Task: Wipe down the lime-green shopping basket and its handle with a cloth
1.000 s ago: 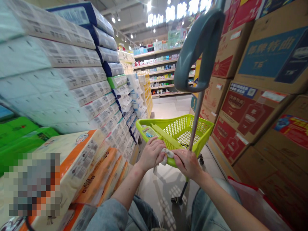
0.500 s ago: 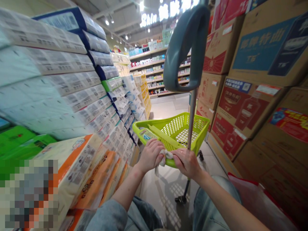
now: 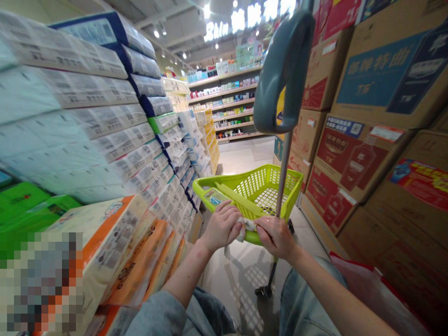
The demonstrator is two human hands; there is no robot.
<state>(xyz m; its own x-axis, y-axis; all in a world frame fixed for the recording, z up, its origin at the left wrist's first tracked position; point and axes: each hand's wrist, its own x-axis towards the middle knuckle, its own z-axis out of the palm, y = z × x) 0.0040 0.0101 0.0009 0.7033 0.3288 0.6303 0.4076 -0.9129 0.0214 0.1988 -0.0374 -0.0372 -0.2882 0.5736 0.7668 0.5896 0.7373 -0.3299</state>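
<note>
A lime-green shopping basket (image 3: 241, 179) on a wheeled frame stands in front of me, its near rim under my hands. My left hand (image 3: 222, 226) is closed on a crumpled white cloth (image 3: 249, 225) at that rim, beside a small label (image 3: 214, 198). My right hand (image 3: 278, 235) grips the other end of the cloth, close to the metal pole (image 3: 283, 182). Fabric bunches between the two hands. Above them, the pole carries a grey-blue loop handle (image 3: 262, 102). Through the basket's slotted walls and floor, I see no goods inside.
Tall stacks of wrapped tissue packs (image 3: 105, 112) line the left, with orange packs (image 3: 129, 270) near my left arm. Printed cartons (image 3: 364, 158) are piled on the right. A red-edged translucent bag (image 3: 371, 289) lies by my right leg. Stocked shelves (image 3: 233, 100) stand ahead.
The loop handle and upper pole have shifted right in view. Both hands and the cloth have moved slightly right along the basket's rim, still gripping.
</note>
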